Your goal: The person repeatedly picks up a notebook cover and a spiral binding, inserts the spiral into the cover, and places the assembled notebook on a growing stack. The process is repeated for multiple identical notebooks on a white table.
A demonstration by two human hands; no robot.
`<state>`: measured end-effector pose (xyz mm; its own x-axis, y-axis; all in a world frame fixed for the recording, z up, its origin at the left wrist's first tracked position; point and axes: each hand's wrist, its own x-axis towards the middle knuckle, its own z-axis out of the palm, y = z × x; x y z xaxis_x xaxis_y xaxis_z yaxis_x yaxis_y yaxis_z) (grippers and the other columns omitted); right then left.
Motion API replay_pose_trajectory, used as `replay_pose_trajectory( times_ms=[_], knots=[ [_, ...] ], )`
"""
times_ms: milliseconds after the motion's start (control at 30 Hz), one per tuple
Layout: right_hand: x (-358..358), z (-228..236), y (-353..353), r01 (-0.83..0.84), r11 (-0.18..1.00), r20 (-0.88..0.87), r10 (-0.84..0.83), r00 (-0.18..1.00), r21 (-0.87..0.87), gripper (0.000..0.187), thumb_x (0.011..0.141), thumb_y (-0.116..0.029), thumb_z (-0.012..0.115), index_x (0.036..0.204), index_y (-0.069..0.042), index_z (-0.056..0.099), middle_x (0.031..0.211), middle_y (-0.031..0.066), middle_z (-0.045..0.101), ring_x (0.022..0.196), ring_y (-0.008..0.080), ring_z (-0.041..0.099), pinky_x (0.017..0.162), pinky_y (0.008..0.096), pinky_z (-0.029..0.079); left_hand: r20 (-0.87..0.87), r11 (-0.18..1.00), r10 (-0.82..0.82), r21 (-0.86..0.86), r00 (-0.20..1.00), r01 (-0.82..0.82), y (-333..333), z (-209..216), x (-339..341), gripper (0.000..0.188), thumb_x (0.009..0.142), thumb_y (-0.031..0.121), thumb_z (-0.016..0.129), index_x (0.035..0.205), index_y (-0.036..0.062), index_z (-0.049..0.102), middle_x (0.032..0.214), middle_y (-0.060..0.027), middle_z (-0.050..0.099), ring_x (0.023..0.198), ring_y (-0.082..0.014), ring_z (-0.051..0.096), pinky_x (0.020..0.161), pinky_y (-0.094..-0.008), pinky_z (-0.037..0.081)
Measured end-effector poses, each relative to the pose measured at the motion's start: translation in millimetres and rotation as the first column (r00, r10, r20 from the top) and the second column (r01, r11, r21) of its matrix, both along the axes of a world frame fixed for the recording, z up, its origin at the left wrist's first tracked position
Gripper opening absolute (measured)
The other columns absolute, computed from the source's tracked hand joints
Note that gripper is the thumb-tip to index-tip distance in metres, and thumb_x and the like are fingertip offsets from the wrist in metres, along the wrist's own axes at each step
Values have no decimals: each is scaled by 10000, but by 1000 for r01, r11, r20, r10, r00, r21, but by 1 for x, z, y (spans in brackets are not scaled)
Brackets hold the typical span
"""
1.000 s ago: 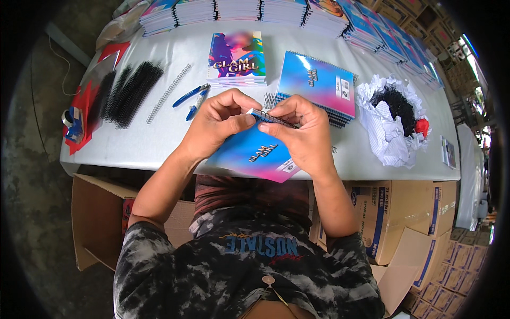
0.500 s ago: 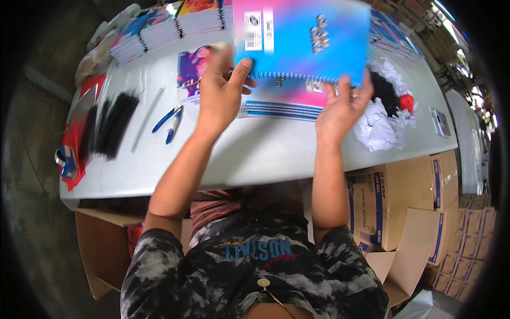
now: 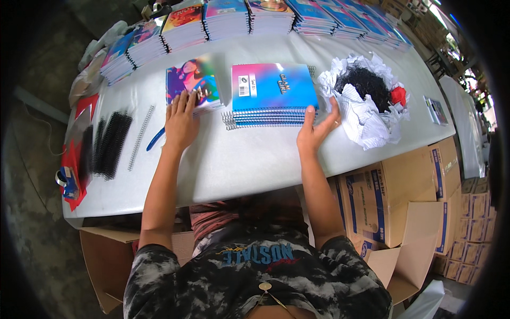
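My left hand [image 3: 182,119] lies with its fingers flat over the lower edge of a small pile of notebooks with a colourful picture cover [image 3: 186,85]. To its right is a stack of spiral notebooks [image 3: 273,87], pink and blue on top, the coils facing me. My right hand [image 3: 317,127] is open at that stack's near right corner, its thumb by the edge and fingers spread; whether it touches cannot be made out. The blue-handled pliers [image 3: 155,139] are mostly hidden by my left hand. A loose grey spiral coil [image 3: 141,138] and a bunch of black coils [image 3: 112,143] lie further left.
Crumpled white paper [image 3: 366,130] holding a tangle of black coil scraps [image 3: 366,87] and a red piece [image 3: 398,96] sits at the right. Several notebook stacks [image 3: 228,24] line the far edge. A tape dispenser [image 3: 68,183] is at the left; open cartons [image 3: 396,196] stand below the table.
The raised pink and blue notebook now lies on the spiral stack, and both hands have let go. My left hand has moved left onto the picture-cover pile; my right has come lower.
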<state>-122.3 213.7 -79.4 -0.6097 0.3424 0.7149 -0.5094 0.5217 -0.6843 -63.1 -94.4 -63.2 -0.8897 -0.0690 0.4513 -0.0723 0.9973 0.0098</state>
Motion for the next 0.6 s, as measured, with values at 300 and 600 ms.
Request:
replay_pose_trajectory(
  times_ms=[300,600],
  knots=[
    [73,47,-33,-42,-257,-246,953,-176,-966,506,880,-402,529,1151,24,497,1073,171,577,972,270,573,842,397,468,-196,443,-476,789,857,426,11,129,124,178,859,140,561,942,0,632,841,-106,648,841,-186,583,791,-300,432],
    [66,70,-26,-819,246,236,962,140,-519,196,835,-40,616,1027,2,621,940,40,649,858,103,580,779,267,476,47,850,190,493,981,-188,-108,43,82,296,859,226,555,1128,109,587,1051,-124,607,930,-262,595,813,-373,453]
  ],
)
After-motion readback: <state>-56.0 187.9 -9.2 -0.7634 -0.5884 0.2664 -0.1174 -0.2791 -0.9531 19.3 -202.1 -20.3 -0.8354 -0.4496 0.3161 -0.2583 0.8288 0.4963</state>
